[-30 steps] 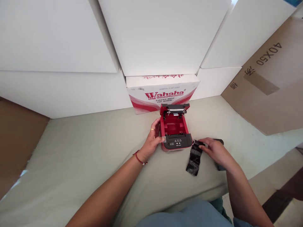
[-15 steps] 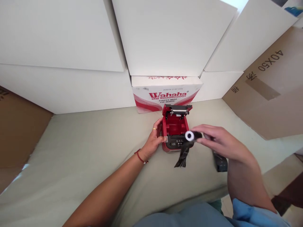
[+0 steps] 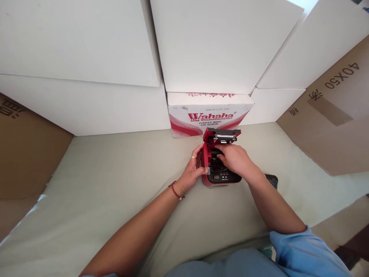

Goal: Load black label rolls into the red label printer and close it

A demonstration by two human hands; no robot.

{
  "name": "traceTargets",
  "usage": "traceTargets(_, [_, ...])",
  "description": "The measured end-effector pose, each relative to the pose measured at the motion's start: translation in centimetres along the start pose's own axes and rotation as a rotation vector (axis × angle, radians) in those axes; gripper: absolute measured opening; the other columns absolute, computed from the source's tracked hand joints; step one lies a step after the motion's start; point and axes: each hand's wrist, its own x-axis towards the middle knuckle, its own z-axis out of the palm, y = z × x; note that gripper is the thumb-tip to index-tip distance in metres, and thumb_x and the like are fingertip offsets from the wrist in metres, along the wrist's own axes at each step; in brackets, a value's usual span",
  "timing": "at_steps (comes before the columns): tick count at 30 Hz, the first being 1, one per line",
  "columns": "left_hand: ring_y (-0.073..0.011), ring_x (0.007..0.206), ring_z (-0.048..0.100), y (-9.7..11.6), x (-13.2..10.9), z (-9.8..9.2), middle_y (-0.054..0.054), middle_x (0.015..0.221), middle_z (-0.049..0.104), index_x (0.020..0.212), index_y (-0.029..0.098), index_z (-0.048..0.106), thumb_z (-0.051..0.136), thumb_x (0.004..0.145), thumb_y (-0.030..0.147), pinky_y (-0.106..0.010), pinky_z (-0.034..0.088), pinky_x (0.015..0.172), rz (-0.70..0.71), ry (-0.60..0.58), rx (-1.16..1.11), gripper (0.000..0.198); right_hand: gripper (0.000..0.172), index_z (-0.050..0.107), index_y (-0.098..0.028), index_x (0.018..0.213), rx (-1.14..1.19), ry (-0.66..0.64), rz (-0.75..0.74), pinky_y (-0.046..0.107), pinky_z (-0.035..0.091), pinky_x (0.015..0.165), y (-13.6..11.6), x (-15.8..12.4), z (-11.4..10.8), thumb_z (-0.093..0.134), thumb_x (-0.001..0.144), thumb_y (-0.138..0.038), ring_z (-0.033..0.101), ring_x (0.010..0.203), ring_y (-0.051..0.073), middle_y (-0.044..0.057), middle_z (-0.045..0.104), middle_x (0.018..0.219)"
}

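Observation:
A red and black printer stands on the cloth-covered table with its lid raised. My left hand grips the printer's left side, thumb on the front corner and fingers along the wall. Inside the compartment lies a black roll, partly covered by my fingers. My right hand reaches in from the right, its fingers closed on the roll. A dark object lies right of the printer, partly behind my right forearm.
A Wahaha carton stands right behind the printer. White boxes are stacked beyond it. Brown cardboard stands at the left and at the right. The pale green cloth covers the tabletop.
My right hand has moved left and into the compartment with the black roll, which was held above the printer's right edge. The left hand keeps its grip; the view has shifted slightly.

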Motion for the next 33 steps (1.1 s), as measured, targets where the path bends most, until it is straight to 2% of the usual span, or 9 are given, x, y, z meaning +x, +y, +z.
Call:
traceTargets(3, [-0.0357, 0.166, 0.034, 0.0, 0.0, 0.0, -0.007, 0.177, 0.04, 0.164, 0.034, 0.035, 0.08, 0.077, 0.035, -0.057, 0.028, 0.138, -0.004, 0.0, -0.001, 0.098, 0.041, 0.074, -0.024, 0.141, 0.208, 0.098, -0.114, 0.041, 0.058, 0.103, 0.7, -1.2, 0.0, 0.061, 0.102, -0.022, 0.076, 0.124, 0.029, 0.009, 0.079, 0.14])
traceTargets(6, [-0.0357, 0.165, 0.035, 0.5, -0.5, 0.3, -0.008, 0.177, 0.037, 0.164, 0.035, 0.037, 0.076, 0.084, 0.034, -0.058, 0.03, 0.137, 0.039, 0.007, 0.079, 0.089, 0.027, 0.083, -0.025, 0.118, 0.516, 0.268, -0.165, 0.036, 0.062, 0.092, 1.7, -3.4, -0.3, 0.06, 0.106, -0.031, 0.081, 0.101, 0.023, 0.004, 0.086, 0.116])
traceTargets(8, [-0.0358, 0.166, 0.033, 1.3, -1.1, 0.6, -0.007, 0.176, 0.036, 0.163, 0.035, 0.042, 0.071, 0.091, 0.035, -0.059, 0.029, 0.138, 0.143, 0.058, 0.236, 0.077, 0.027, 0.085, -0.025, 0.108, 0.654, 0.427, -0.132, 0.034, 0.063, 0.086, 2.4, -4.7, -0.6, 0.062, 0.106, -0.039, 0.081, 0.092, 0.021, 0.002, 0.087, 0.103])
traceTargets(11, [-0.0359, 0.163, 0.038, 2.9, -2.0, 1.5, -0.008, 0.169, 0.046, 0.159, 0.037, 0.052, 0.066, 0.098, 0.03, -0.062, 0.026, 0.138, 0.374, 0.163, 0.555, 0.063, 0.029, 0.085, -0.025, 0.107, 0.734, 0.704, -0.024, 0.033, 0.063, 0.083, 3.6, -5.6, -0.9, 0.066, 0.104, -0.046, 0.08, 0.089, 0.021, 0.003, 0.087, 0.101])
traceTargets(15, [-0.0373, 0.142, 0.06, 4.3, -3.0, 3.3, -0.008, 0.134, 0.076, 0.146, 0.036, 0.067, 0.067, 0.096, 0.026, -0.068, 0.035, 0.131, 0.574, -0.038, 0.885, 0.051, 0.04, 0.081, -0.024, 0.125, 0.755, 0.916, 0.108, 0.035, 0.064, 0.081, 5.3, -4.0, -0.3, 0.062, 0.106, -0.054, 0.077, 0.088, 0.02, 0.008, 0.086, 0.117])
traceTargets(18, [-0.0315, 0.122, 0.07, 4.5, -3.4, 4.6, -0.007, 0.114, 0.081, 0.132, 0.031, 0.075, 0.068, 0.095, 0.023, -0.059, 0.051, 0.119, 0.699, -0.045, 1.092, 0.039, 0.054, 0.073, -0.021, 0.141, 0.752, 0.917, 0.066, 0.041, 0.064, 0.096, 6.1, -1.7, 0.5, 0.058, 0.107, -0.059, 0.077, 0.114, 0.024, 0.013, 0.079, 0.138])
traceTargets(23, [-0.0246, 0.114, 0.069, 4.7, -3.9, 5.5, -0.007, 0.107, 0.081, 0.126, 0.021, 0.074, 0.067, 0.093, 0.015, -0.047, 0.051, 0.116, 0.824, -0.048, 1.31, 0.034, 0.057, 0.076, -0.021, 0.139, 0.652, 0.783, -0.125, 0.048, 0.056, 0.116, 6.0, 0.7, 0.9, 0.051, 0.109, -0.063, 0.073, 0.129, 0.027, 0.014, 0.079, 0.137])
traceTargets(29, [-0.0225, 0.113, 0.068, 5.0, -4.1, 5.9, -0.005, 0.104, 0.079, 0.124, 0.024, 0.076, 0.067, 0.094, 0.016, -0.043, 0.043, 0.122, 0.866, -0.063, 1.365, 0.033, 0.044, 0.082, -0.022, 0.123, 0.608, 0.719, -0.228, 0.044, 0.059, 0.11, 5.0, -1.7, 0.5, 0.05, 0.114, -0.05, 0.077, 0.119, 0.024, 0.01, 0.085, 0.125])
traceTargets(33, [-0.023, 0.118, 0.064, 4.9, -4.1, 6.0, -0.006, 0.107, 0.077, 0.125, 0.028, 0.077, 0.069, 0.093, 0.015, -0.042, 0.039, 0.125, 0.893, -0.022, 1.411, 0.036, 0.035, 0.078, -0.019, 0.131, 0.531, 0.713, -0.283, 0.043, 0.059, 0.115, 4.7, -4.4, 1.3, 0.056, 0.113, -0.039, 0.075, 0.127, 0.023, 0.011, 0.081, 0.134])
